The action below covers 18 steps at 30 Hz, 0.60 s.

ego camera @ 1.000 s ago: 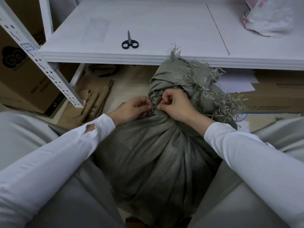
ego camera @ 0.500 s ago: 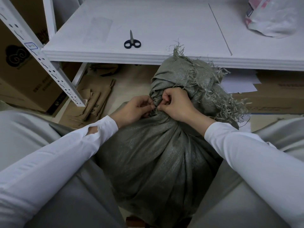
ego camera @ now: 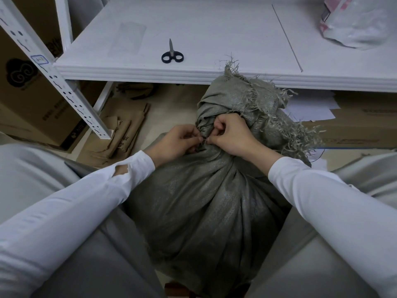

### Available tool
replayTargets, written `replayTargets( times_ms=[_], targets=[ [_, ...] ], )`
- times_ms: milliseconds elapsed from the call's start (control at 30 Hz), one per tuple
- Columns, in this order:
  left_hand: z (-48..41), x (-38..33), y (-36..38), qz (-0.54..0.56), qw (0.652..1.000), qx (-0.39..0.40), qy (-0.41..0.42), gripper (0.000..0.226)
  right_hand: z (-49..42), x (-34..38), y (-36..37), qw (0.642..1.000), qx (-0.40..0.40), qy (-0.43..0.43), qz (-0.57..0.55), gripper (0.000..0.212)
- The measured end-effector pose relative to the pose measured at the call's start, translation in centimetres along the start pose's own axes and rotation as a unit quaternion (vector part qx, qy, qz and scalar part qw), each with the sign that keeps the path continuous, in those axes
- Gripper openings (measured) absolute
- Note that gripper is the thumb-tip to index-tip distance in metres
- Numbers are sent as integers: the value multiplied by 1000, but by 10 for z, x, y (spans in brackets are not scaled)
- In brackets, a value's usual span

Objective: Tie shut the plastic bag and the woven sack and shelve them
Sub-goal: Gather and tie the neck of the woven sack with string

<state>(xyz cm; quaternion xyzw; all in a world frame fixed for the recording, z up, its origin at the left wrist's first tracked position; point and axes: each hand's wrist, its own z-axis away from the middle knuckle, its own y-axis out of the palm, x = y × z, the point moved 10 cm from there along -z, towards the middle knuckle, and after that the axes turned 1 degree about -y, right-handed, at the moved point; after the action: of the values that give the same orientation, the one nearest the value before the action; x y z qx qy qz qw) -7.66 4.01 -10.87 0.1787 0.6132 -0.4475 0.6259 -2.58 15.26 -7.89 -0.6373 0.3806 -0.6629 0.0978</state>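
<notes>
White metal shelf (ego camera: 214, 29) over beige floor (ego camera: 171, 108), cardboard boxes (ego camera: 32, 93) alongside.

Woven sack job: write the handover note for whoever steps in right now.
Left hand: pinches the thin dark tie at the neck of the woven sack.
Right hand: pinches the same tie from the other side.
Sack stands between the person's knees, before the white shelf.
Plastic bag lies on the shelf, far right; tied or not, cannot tell.
Scissors lie on the shelf.
Done: neck gathered, bag shelved.
Left: finish the knot, shelve the sack.
</notes>
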Motion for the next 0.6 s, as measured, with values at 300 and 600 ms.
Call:
replayTargets(
  times_ms=[300,600],
  targets=[
    [-1,-2,-1,-29,999,-19,12,8,3,3,-2,1000,-12,-2,6,46],
    [-1,-1,-3,-36,999,-18,11,10,2,0,2,999,12,3,-30,49]
  ],
)
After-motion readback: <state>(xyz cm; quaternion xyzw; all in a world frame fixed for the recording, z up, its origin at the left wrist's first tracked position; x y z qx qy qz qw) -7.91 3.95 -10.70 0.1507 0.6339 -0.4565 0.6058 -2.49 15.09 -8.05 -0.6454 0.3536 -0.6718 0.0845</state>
